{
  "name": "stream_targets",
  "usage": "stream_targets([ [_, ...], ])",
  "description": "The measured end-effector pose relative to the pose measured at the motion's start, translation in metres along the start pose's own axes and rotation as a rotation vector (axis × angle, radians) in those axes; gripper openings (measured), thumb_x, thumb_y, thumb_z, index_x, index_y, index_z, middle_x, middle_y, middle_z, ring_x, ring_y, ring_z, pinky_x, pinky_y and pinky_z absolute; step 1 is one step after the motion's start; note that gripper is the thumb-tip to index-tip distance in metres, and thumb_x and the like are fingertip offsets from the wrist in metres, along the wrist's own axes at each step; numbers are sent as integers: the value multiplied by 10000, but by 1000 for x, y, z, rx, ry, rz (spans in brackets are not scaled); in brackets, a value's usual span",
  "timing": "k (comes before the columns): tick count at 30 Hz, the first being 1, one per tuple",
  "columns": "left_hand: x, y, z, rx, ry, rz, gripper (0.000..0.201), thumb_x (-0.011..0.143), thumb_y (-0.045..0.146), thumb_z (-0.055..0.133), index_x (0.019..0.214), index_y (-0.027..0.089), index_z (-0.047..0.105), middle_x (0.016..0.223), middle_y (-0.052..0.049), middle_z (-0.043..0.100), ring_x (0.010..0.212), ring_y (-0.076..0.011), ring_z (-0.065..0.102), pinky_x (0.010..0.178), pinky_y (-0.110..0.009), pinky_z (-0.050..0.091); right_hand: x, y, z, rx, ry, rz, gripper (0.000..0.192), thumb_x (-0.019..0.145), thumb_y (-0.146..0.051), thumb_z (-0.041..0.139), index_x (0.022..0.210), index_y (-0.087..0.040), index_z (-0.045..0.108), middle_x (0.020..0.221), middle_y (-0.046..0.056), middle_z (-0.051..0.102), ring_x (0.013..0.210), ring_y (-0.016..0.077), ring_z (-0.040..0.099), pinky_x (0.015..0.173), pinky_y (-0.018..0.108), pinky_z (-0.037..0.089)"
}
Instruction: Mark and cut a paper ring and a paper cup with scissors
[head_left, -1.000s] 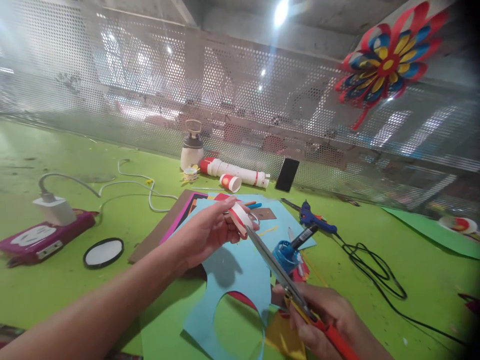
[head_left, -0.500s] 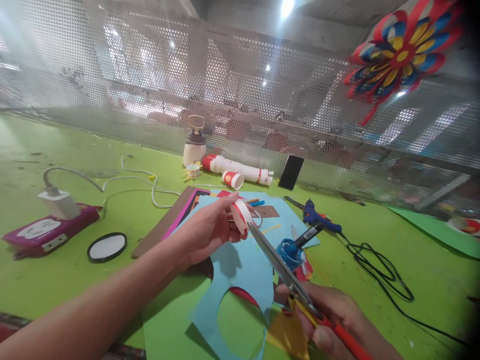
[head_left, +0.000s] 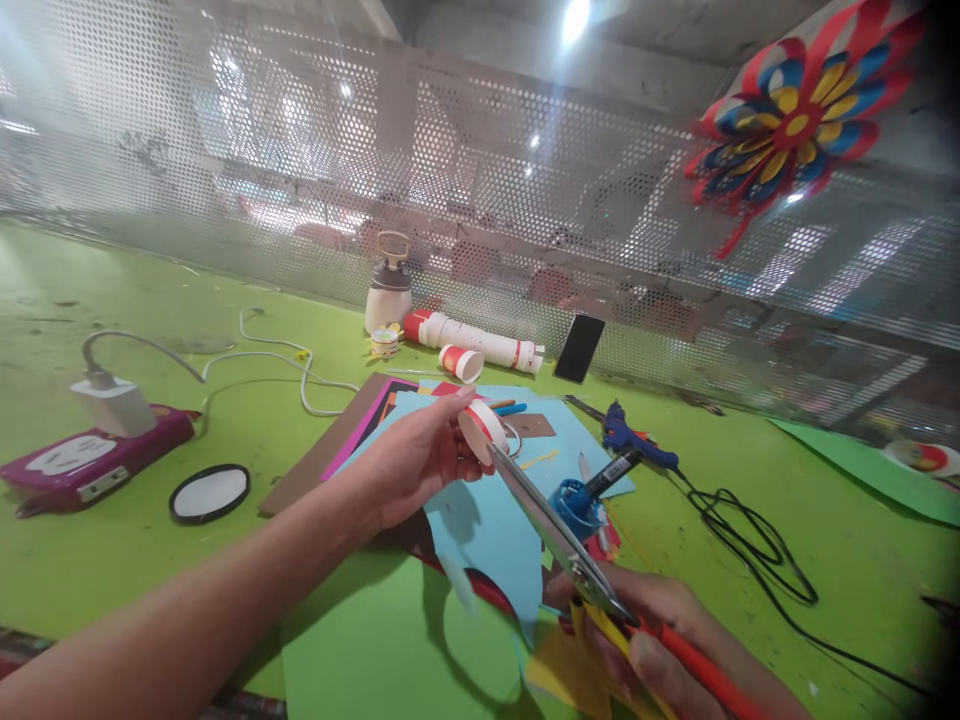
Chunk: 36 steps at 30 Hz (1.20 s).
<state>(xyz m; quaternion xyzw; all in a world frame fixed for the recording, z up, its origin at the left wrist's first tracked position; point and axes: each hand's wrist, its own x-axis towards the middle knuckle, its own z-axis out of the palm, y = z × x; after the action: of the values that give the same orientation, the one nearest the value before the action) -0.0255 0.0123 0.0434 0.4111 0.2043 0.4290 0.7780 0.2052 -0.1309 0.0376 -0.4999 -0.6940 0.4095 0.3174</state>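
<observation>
My left hand (head_left: pixel 427 450) is closed around a short cut piece of paper cup (head_left: pixel 484 428), white with a red band. My right hand (head_left: pixel 667 620), low on the right, grips a pair of scissors (head_left: pixel 547 520) with red and yellow handles. The long blades point up and left, and their tips meet the lower edge of the cup piece. Whether the blades have paper between them cannot be made out. Under the hands lie a light blue paper sheet (head_left: pixel 480 520), a green sheet (head_left: pixel 360 640) and a yellow piece (head_left: pixel 566 665).
A blue tape ring (head_left: pixel 577 505) and a blue glue gun (head_left: pixel 634 437) with a coiled black cord lie right. Behind are another paper cup (head_left: pixel 461 363), a stack of cups (head_left: pixel 480 340), a spray bottle (head_left: pixel 388 295) and a phone (head_left: pixel 580 347). A purple power strip (head_left: pixel 97 460) sits left.
The front blue paper with its curved cut-out has shifted and blurred, uncovering more green sheet. Hands, cup piece and scissors keep nearly the same pose; the view has moved slightly.
</observation>
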Motion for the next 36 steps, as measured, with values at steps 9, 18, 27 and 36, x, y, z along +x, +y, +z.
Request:
stream_targets([
  [9, -2, -3, -2, 10, -32, 4, 380, 945, 389, 541, 865, 67, 726, 653, -76, 666, 562, -144, 579, 544, -241, 421, 0, 15, 7, 186, -27, 35, 640, 931, -686, 466, 1186, -127, 647, 648, -6, 488, 583, 138, 475, 608, 283, 417],
  [18, -3, -3, -2, -40, -70, -4, 340, 882, 362, 550, 822, 76, 723, 743, -121, 696, 647, -176, 590, 635, -282, 461, 1, 14, 10, 280, -109, 89, 689, 906, -735, 450, 1167, -133, 660, 670, -4, 492, 562, 119, 456, 583, 276, 401],
  [27, -5, -2, 1, -40, -94, 38, 308, 836, 363, 581, 770, 89, 705, 754, -127, 697, 657, -175, 579, 637, -284, 439, 1, 29, 16, 371, -106, 25, 631, 932, -694, 449, 1195, -155, 644, 593, -35, 465, 497, 97, 395, 511, 246, 293],
  [36, -5, -4, -1, -69, -109, 7, 296, 828, 360, 588, 767, 95, 706, 746, -103, 684, 636, -164, 570, 644, -286, 456, -1, 31, 14, 307, -89, -17, 570, 964, -638, 447, 1220, -162, 626, 575, -44, 445, 493, 100, 385, 521, 252, 294],
])
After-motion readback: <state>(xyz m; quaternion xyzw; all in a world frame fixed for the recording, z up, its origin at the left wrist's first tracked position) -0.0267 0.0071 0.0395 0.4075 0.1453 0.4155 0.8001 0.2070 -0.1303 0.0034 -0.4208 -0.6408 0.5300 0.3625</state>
